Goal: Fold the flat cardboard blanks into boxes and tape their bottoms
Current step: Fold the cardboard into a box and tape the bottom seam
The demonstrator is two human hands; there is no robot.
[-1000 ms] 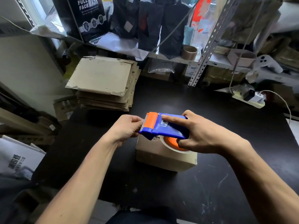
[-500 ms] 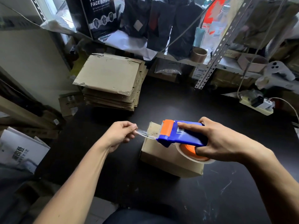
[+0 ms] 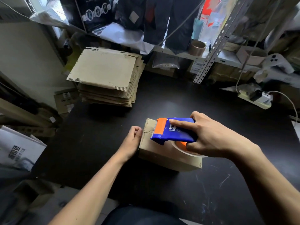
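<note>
Box, cardboard, folded up, standing near the middle of the black desk, toward its near edge. Tape dispenser, blue body with an orange front, held just above the box top, toothed edge at the seam near the box's left end. Right hand gripping the dispenser from the right: index finger stretched along the top, thumb and remaining fingers wrapped round the roll; forearm coming in from the lower right. Left hand against the box's left side, fingers curled, thumb and fingertips pressed together at the upper edge; whether tape sits between them, cannot tell. Stack of flat blanks at the desk's far left corner. Power strip along the far right edge.
</note>
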